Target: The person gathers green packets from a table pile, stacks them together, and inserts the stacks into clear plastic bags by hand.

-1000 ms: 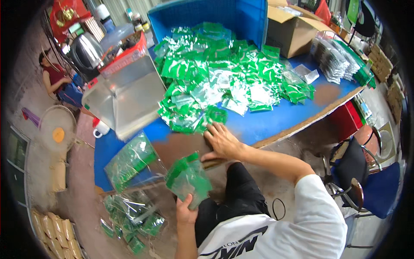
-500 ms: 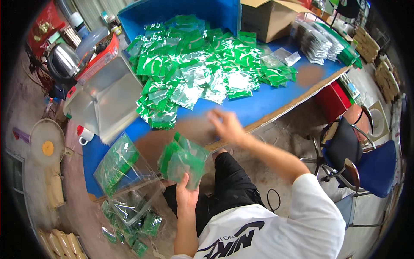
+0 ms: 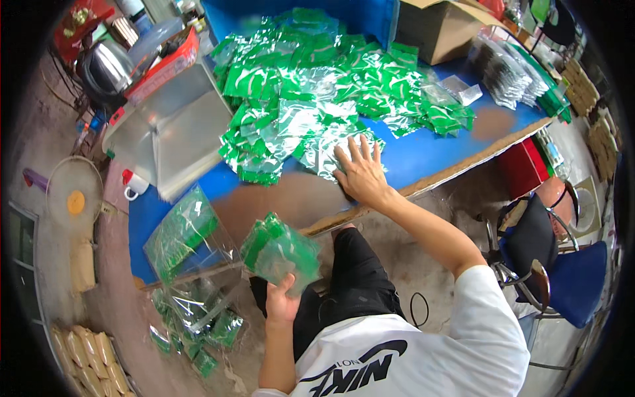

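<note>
A stack of small green-and-clear plastic packets (image 3: 281,248) is gripped in my left hand (image 3: 283,301), thumb on top, in front of my lap. My right hand (image 3: 364,173) lies with fingers spread on the near edge of a large heap of similar shiny green packets (image 3: 311,86). The heap covers much of the blue table (image 3: 423,155) and spreads out from a blue bin (image 3: 297,16). To the left of my held stack, a large clear plastic bag (image 3: 188,235) with green packets inside rests over the table's edge.
A metal tray (image 3: 188,126) stands left of the heap, with a red-and-white cup (image 3: 135,184) and a kettle (image 3: 109,66) nearby. An open cardboard box (image 3: 450,30) and stacked clear packs (image 3: 506,76) are at the back right. More bagged packets (image 3: 198,324) lie below the table edge.
My right hand has moved from above the table's near edge onto the heap, its fingers now spread. My left hand still holds its stack. The view has shifted slightly.
</note>
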The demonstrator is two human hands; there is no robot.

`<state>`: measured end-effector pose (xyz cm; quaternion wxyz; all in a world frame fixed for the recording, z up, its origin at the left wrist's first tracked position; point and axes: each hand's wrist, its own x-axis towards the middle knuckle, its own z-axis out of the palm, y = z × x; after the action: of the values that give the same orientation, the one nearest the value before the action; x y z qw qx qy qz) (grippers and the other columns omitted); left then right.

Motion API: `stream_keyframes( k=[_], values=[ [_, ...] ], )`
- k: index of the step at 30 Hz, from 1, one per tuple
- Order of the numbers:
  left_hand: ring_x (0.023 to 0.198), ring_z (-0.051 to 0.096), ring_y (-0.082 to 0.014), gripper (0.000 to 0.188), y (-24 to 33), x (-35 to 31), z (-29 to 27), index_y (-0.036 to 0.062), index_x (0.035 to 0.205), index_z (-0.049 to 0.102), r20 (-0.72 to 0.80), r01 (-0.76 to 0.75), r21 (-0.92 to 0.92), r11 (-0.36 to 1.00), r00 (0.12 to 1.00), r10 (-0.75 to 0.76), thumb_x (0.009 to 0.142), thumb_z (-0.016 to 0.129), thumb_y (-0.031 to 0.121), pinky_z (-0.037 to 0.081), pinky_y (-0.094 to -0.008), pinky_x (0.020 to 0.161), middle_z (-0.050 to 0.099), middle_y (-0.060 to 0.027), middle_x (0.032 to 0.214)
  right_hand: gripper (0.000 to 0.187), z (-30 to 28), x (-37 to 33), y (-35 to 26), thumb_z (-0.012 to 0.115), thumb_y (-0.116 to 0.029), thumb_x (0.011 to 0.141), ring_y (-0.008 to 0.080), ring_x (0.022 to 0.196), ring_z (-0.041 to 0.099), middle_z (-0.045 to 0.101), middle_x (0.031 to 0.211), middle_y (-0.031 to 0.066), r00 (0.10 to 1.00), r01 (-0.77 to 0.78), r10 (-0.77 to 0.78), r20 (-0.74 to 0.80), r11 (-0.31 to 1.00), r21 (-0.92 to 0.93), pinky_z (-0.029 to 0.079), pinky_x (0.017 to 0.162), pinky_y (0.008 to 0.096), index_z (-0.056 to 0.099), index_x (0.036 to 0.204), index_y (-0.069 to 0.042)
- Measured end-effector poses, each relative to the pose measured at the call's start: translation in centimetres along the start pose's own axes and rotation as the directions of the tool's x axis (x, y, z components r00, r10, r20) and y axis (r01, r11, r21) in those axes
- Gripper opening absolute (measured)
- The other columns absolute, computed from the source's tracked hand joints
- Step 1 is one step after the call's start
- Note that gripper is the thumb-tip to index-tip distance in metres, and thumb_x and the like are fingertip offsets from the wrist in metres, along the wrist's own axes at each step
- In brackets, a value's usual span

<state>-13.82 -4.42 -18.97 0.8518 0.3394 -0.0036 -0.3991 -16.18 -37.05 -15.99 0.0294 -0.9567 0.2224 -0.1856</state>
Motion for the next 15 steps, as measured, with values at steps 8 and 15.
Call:
stream_keyframes(
  k=[8, 15],
  values=[
    [0.123, 0.055, -0.0226, 0.053, -0.1, 1.0, 1.3, 0.0039, 0.137, 0.049, -0.077, 0.033, -0.015, 0.999, 0.996, -0.034, 0.088, 0.067, -0.002, 0.043, -0.0415, 0.11, 0.058, -0.0075, 0.13, 0.057, -2.5, -6.5, -4.5, 0.062, -0.004, 0.08, 0.0393, 0.136, 0.042, 0.047, 0.147, 0.0168, 0.82, 0.498, -0.565, 0.09, 0.783, 0.372, 0.033, 0.113, 0.0528, 0.052, 0.136, -0.006],
    [0.122, 0.056, -0.0219, 0.05, -1.3, 1.3, -0.4, 0.0038, 0.135, 0.05, -0.14, 0.057, -0.086, 0.995, 0.988, -0.068, 0.089, 0.066, -0.003, 0.044, -0.0412, 0.108, 0.059, -0.0071, 0.129, 0.077, -4.4, -5.8, -2.4, 0.079, -0.034, 0.08, 0.0426, 0.14, 0.034, 0.045, 0.145, 0.0208, 0.991, 0.13, -0.116, -0.067, 0.953, 0.272, 0.032, 0.114, 0.0487, 0.043, 0.141, -0.004]
  ],
)
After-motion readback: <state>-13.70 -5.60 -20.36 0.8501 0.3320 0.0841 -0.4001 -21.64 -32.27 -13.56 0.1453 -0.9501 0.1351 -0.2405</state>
